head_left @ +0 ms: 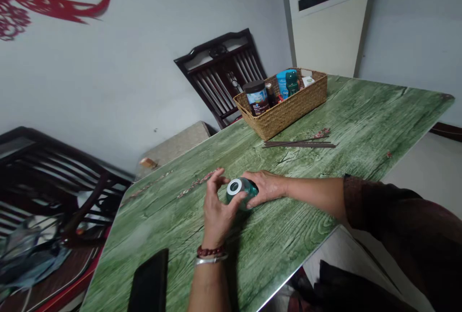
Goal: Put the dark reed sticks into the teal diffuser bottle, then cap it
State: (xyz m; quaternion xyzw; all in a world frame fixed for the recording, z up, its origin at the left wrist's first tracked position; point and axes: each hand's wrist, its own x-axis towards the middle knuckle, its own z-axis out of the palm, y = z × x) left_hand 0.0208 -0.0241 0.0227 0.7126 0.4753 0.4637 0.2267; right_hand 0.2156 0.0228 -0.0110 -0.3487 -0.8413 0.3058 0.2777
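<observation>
A small teal glass bottle point(249, 188) with a white ring around a dark opening at its top tilts toward me above the green table point(288, 244). My right hand point(267, 187) is closed around its body from the right. From the left, my left hand point(218, 206) curls about the white-ringed end; its thumb lies against the near side and its bent fingertips are by the far rim. The palm sides and exact finger contacts are partly hidden. Several thin dark sticks point(299, 144) lie on the table beyond my right hand, some crossing.
A woven basket point(288, 116) at the back holds a dark-lidded canister point(257, 96), a green bottle point(291, 82), a blue pack and other items. A black flat device point(147, 280) lies near the left table edge. Dark wooden chairs point(224, 69) stand along the wall.
</observation>
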